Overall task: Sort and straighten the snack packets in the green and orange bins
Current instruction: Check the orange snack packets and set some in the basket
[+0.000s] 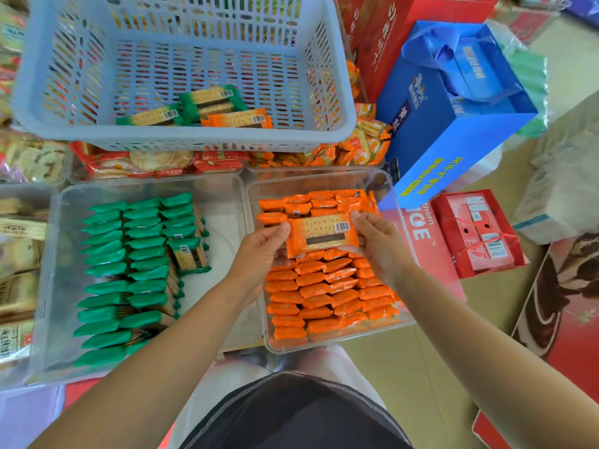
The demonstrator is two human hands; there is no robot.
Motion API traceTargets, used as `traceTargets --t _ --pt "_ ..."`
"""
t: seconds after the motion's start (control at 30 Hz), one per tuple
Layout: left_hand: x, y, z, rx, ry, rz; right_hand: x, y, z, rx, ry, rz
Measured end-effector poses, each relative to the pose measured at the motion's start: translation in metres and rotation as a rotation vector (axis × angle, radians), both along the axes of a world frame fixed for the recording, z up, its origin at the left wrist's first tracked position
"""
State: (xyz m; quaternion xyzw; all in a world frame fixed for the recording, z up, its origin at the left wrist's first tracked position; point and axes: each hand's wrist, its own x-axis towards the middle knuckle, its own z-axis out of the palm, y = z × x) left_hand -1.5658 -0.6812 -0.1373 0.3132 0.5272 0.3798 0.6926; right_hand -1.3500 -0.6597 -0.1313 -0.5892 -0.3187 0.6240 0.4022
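An orange cracker packet (322, 234) is held flat above the clear bin of orange packets (387, 189). My left hand (259, 251) pinches its left end and my right hand (379, 241) pinches its right end. Below it, rows of orange packets (327, 296) stand on edge in the bin. The clear bin to the left (64, 202) holds rows of green packets (129, 264), with one green packet (189, 256) lying face up at the right side of the rows. A grey slotted basket (181, 137) behind holds two green packets (210, 102) and one orange packet (238, 118).
Clear bins of other snacks stand behind (155, 163) and at the far left (19, 254). A blue gift bag (453, 102), red cartons (479, 231) and a red box (385, 30) crowd the floor to the right. A white sack (564, 189) lies further right.
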Motion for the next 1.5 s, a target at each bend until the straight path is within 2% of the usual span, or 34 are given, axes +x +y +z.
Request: traceTargets --t 0.1,0.27,0.33,0.57,0.67,0.77,0.87,1.03,1.17,1.3,1.37,1.5 --pt "0.000 -0.005 -0.002 0.087 0.090 -0.034 -0.001 -0.004 0.002 0.015 -0.031 0.002" --pt "0.000 -0.010 -0.009 0.515 0.583 -0.232 -0.003 -0.007 0.007 0.020 -0.092 -0.046" --pt "0.000 -0.010 -0.010 0.574 0.654 -0.232 -0.002 -0.007 0.013 0.019 -0.074 -0.051" --pt "0.002 -0.010 0.000 0.418 0.493 -0.262 0.010 -0.009 0.020 0.138 0.006 0.078" --pt "0.007 -0.012 0.005 0.365 0.390 -0.259 0.009 -0.013 0.022 0.159 0.097 0.093" --pt "0.009 -0.011 0.010 0.189 0.196 -0.274 0.011 -0.012 0.021 0.154 0.168 0.042" --pt "0.006 -0.008 0.011 0.047 0.081 -0.276 0.011 -0.012 0.019 0.159 0.175 0.010" --pt "0.004 -0.006 0.004 0.042 0.030 -0.228 0.005 -0.012 0.019 0.071 0.166 -0.008" --pt "0.002 -0.009 -0.001 0.217 0.261 -0.170 0.003 -0.008 0.022 -0.168 0.220 0.063" --pt "-0.003 -0.012 -0.007 0.425 0.465 -0.235 0.001 -0.006 0.015 -0.195 0.160 0.054" --pt "-0.003 -0.011 -0.012 0.485 0.591 -0.267 0.000 0.000 0.009 -0.128 0.030 0.046" --pt "-0.014 -0.002 -0.028 0.724 1.049 -0.377 -0.002 0.020 0.010 0.183 -0.328 0.031"
